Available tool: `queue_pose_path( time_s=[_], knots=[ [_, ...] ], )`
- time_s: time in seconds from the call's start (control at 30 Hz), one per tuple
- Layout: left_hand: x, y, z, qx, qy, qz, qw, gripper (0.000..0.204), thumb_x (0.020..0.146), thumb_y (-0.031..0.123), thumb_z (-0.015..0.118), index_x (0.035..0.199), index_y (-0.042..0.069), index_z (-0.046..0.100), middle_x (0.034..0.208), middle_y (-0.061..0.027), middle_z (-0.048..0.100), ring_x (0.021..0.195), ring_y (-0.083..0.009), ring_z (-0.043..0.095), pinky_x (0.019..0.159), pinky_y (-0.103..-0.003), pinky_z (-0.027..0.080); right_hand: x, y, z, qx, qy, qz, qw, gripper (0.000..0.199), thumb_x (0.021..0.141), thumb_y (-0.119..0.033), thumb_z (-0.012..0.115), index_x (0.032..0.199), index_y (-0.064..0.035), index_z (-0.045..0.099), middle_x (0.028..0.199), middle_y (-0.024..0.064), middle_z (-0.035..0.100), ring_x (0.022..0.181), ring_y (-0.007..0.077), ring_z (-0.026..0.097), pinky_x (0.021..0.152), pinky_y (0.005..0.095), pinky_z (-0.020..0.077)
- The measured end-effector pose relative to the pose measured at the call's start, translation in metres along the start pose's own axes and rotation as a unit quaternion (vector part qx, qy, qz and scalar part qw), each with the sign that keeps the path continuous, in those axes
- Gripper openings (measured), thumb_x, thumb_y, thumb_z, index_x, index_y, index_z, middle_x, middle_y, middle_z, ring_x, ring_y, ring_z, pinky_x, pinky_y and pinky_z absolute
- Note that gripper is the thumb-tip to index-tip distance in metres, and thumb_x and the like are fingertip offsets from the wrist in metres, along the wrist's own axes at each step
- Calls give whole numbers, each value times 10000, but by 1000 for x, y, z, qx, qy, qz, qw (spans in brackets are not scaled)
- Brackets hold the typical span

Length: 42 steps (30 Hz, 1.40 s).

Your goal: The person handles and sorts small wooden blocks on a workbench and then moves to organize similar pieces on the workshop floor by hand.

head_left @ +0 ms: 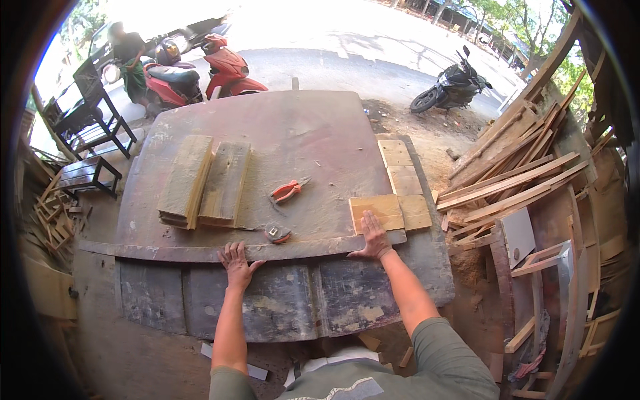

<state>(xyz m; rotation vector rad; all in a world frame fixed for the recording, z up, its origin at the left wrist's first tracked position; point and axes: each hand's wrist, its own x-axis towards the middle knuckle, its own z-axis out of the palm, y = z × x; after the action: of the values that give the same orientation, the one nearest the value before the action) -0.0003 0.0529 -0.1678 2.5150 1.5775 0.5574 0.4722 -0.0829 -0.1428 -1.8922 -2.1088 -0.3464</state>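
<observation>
My left hand (237,264) lies on the raised strip (160,253) along the worktable's near edge, fingers spread, holding nothing. With fingers stretched out, my right hand (373,239) presses flat on a short wooden board (379,208) at the table's right side. Under and beside that board are other pale wooden boards (403,179) in a row running away from me. Between my hands, a tape measure (277,233) rests near the strip. Farther off lie pliers (287,192) with orange handles. Two stacks of boards, a left stack (186,177) and a right stack (225,180), sit on the table's left half.
The large worn worktable (300,133) fills the middle. Lumber (513,183) is piled at the right, near a wooden frame (543,267). Chairs (97,110) stand at the left. Beyond are a red scooter (230,67), a dark motorcycle (453,83) and a person (127,60).
</observation>
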Motion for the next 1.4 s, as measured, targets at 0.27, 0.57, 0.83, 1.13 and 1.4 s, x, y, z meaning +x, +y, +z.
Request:
queue_pose_path(
  time_s=[0.27,0.57,0.83,1.13,1.4],
  knots=[
    [-3,16,-23,41,-61,-61,995,977,835,825,537,1438,58,479,1504,-175,421,1490,-362,292,1161,-758,116,-8,-8,-10,14,-93,35,995,1432,575,-890,725,1468,173,375,1618,347,255,1534,491,200,1270,523,175],
    [-180,24,-79,2,-33,-98,995,843,911,748,523,1397,59,500,1456,-157,439,1453,-334,324,1142,-724,146,-80,-91,-98,76,-232,113,963,844,844,-619,696,1325,59,550,1452,260,502,1381,436,443,1144,514,368],
    [-316,40,-121,-2,-65,-86,994,784,908,687,589,1373,59,537,1372,-145,482,1388,-299,397,1154,-664,179,-141,-127,-145,31,-360,174,916,769,798,-506,795,1352,-30,555,1385,180,550,1350,362,477,1087,544,398],
    [-195,-3,-141,70,33,-146,986,1141,749,805,685,1542,41,385,1540,-317,342,1466,-465,294,1174,-587,276,-159,-124,-240,-47,-334,99,936,383,718,-262,845,1035,-92,714,1106,154,608,1134,348,582,987,481,485],
    [-156,-13,-140,82,-171,-263,946,1465,578,857,762,1649,77,138,1619,-402,150,1538,-518,138,1213,-609,236,-288,-185,-329,17,-146,393,908,357,690,-207,882,937,-11,715,1014,179,617,1034,378,618,875,488,511]
  ],
)
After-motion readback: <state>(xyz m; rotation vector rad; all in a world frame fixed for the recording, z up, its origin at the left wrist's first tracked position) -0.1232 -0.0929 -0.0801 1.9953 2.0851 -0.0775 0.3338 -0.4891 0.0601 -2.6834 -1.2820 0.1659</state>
